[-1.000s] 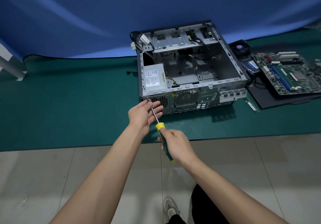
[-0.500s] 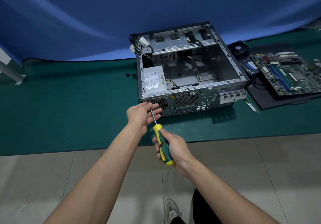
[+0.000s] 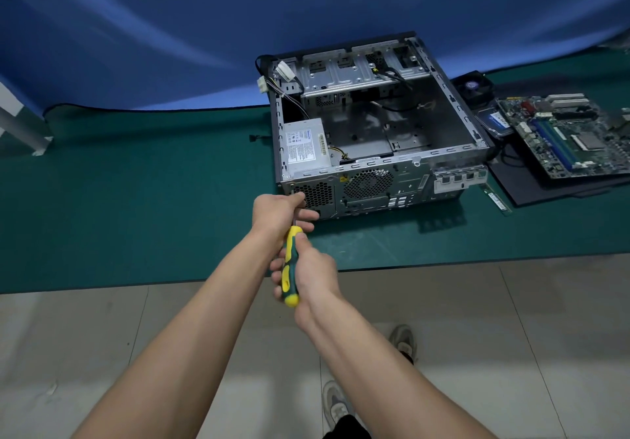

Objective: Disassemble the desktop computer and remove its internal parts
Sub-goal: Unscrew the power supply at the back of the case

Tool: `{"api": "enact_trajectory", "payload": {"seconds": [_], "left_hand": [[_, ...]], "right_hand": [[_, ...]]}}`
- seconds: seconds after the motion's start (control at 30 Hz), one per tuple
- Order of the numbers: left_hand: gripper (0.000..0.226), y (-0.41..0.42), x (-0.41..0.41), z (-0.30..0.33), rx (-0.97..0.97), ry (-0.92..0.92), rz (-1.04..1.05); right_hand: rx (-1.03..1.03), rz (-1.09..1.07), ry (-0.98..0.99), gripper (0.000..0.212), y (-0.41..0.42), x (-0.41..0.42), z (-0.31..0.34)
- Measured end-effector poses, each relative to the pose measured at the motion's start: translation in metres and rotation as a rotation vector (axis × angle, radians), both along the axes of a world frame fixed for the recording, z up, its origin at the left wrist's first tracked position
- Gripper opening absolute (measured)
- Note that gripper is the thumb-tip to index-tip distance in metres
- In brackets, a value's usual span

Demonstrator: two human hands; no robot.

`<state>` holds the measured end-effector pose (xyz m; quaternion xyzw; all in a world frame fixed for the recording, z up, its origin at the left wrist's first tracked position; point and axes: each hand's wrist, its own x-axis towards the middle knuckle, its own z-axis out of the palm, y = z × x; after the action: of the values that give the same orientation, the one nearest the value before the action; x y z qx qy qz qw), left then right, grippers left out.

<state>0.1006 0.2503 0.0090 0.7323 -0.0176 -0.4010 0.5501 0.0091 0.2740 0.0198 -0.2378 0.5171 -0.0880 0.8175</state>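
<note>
An open grey computer case (image 3: pixel 402 125) lies on the green mat (image 3: pixel 136 200), its rear panel facing me. A silver power supply (image 3: pixel 305 148) sits in its near left corner, with loose cables above it. My right hand (image 3: pixel 312 275) grips the green and yellow screwdriver (image 3: pixel 290 264) by the handle. My left hand (image 3: pixel 281 212) pinches the metal shaft close to the tip, which is pressed at the rear panel's left edge beside the power supply grille. The tip itself is hidden by my fingers.
A removed motherboard (image 3: pixel 576 131) lies on a black sheet (image 3: pixel 545 189) right of the case, with a drive (image 3: pixel 494 121) and a black fan (image 3: pixel 475 85) behind it. A memory stick (image 3: pixel 497 200) rests on the mat. Blue cloth hangs behind; tiled floor and my shoes are below.
My right hand has turned the screwdriver handle and shifted left, so the handle now points more upright toward the case. My left hand stays on the shaft at the rear panel.
</note>
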Motion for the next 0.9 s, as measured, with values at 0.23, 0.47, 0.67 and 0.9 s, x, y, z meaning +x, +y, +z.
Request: {"api": "enact_trajectory", "payload": {"seconds": [0.23, 0.47, 0.67, 0.9], "left_hand": [[0.021, 0.011, 0.002, 0.013, 0.110, -0.075, -0.143], [0.016, 0.015, -0.004, 0.010, 0.108, -0.071, -0.192], [0.027, 0.011, 0.001, 0.007, 0.035, -0.023, -0.173], [0.019, 0.015, 0.004, 0.009, 0.069, 0.025, -0.205]], "right_hand": [[-0.033, -0.070, 0.051, 0.042, 0.006, 0.007, 0.005], [-0.405, 0.139, 0.288, 0.028, 0.006, -0.008, -0.016], [-0.101, 0.271, -0.084, 0.035, -0.010, -0.015, -0.009], [-0.385, 0.234, 0.117, 0.030, -0.004, -0.004, -0.019]]}}
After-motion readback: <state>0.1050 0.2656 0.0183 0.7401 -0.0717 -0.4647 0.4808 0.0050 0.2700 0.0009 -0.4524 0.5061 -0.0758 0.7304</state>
